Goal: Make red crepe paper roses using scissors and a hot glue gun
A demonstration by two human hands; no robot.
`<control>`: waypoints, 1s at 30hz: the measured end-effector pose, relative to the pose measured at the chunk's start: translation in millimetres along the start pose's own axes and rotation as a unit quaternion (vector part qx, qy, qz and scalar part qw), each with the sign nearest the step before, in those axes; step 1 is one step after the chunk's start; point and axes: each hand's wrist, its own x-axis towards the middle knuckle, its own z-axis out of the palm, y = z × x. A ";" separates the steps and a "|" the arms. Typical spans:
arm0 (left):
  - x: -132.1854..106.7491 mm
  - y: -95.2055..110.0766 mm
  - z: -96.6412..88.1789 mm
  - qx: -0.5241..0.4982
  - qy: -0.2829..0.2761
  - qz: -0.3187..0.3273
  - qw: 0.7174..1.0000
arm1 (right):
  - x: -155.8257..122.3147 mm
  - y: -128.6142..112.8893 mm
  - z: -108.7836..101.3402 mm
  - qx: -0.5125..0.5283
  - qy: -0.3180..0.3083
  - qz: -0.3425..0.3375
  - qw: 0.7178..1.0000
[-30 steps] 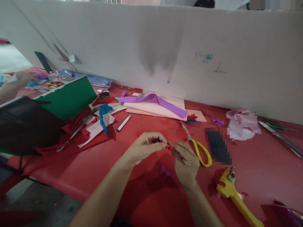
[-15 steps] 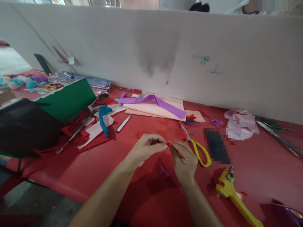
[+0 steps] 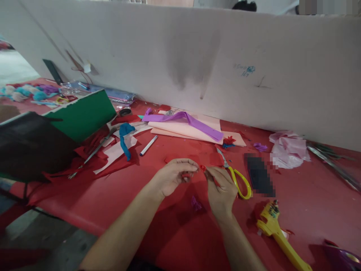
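Note:
Between the fingertips of my right hand (image 3: 222, 188) is a small rolled or crumpled red piece (image 3: 202, 168), perhaps paper or cloth. My left hand (image 3: 177, 175) faces it from the left, thumb and forefinger pinched together just short of the red piece. Whether anything thin sits in that pinch I cannot make out. Beyond my right hand lie scissors with yellow handles (image 3: 244, 184), blades pointing away. A small purple scrap (image 3: 196, 203) rests on the table below my hands. Flat red pieces (image 3: 216, 159) lie behind them, hard to separate from the red tabletop.
To the right are a yellow glue gun (image 3: 278, 233), a blurred-out dark flat object (image 3: 258, 175) and crumpled pink plastic (image 3: 290, 148). Peach sheets (image 3: 180, 130) with a purple strip (image 3: 194, 126) lie behind. A marker (image 3: 148, 145), blue strip (image 3: 124, 140) and green box (image 3: 84, 116) are left.
My left fingertips have drawn slightly back from the red piece, with a small gap now showing. The red piece stays in my right fingers. The view has shifted a little.

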 end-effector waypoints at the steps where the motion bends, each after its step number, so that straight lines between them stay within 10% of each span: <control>1: 0.9 -0.5 0.1 -0.011 0.011 -0.010 1.000 | 0.0 1.3 -0.2 -0.011 0.004 -0.011 1.000; 10: 7.9 -8.0 -4.3 -0.024 0.023 -0.025 0.999 | 1.8 5.2 -2.3 -0.106 -0.012 -0.124 0.986; 30: 4.0 -5.1 -1.7 0.048 0.052 0.002 0.997 | 2.9 3.8 -3.1 -0.149 -0.009 -0.115 0.982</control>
